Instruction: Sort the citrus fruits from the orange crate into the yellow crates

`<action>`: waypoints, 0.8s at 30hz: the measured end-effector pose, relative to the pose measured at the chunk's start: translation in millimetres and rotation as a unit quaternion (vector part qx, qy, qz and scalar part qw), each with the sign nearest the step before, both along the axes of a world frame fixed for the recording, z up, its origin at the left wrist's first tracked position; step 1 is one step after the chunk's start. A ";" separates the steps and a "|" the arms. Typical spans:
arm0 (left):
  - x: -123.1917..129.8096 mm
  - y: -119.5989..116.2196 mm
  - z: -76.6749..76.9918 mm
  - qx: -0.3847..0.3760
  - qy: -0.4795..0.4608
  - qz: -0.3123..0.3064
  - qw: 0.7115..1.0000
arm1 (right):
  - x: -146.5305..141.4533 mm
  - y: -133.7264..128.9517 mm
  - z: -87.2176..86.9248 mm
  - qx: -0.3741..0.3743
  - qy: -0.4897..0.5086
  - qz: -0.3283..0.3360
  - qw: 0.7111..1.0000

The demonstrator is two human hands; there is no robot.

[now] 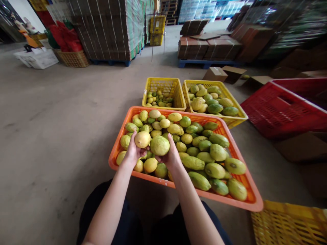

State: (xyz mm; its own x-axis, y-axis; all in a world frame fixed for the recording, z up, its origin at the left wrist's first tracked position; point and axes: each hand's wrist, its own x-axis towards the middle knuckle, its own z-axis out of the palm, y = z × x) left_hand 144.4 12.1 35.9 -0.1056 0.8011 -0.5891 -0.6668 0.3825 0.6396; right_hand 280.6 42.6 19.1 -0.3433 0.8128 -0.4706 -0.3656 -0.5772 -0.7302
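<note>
My left hand (135,151) is closed around a smooth yellow lemon (142,139). A rounder, bumpy yellow-green lemon (159,145) sits in my right hand (170,153), the thumb along its right side. Both fruits are held side by side, a small gap between them, above the left half of a shallow orange crate (244,200). Yellow and green lemons fill that crate, smaller and rounder at the left, longer and greener at the right, like the long green fruit (199,180) by the near edge. My fingers' undersides are partly hidden.
Behind the orange crate stand a yellow crate (145,93) with small fruits and another yellow crate (244,117) with larger ones. A red crate (270,109) is at the right, a yellow crate (288,221) at the near right. Cardboard boxes (215,74) and loaded pallets stand farther back.
</note>
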 end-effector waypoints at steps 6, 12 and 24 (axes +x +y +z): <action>-2.5 0.3 -3.4 0.009 -0.004 -0.010 1.000 | 3.0 -1.2 5.6 0.003 -0.020 0.041 0.999; -6.7 1.9 -13.8 0.010 -0.009 0.003 1.000 | 5.4 -0.4 3.1 0.012 -0.046 0.067 0.997; -3.5 1.5 -15.8 -0.004 0.061 0.029 0.998 | 9.7 -3.5 1.1 0.017 -0.083 0.059 0.995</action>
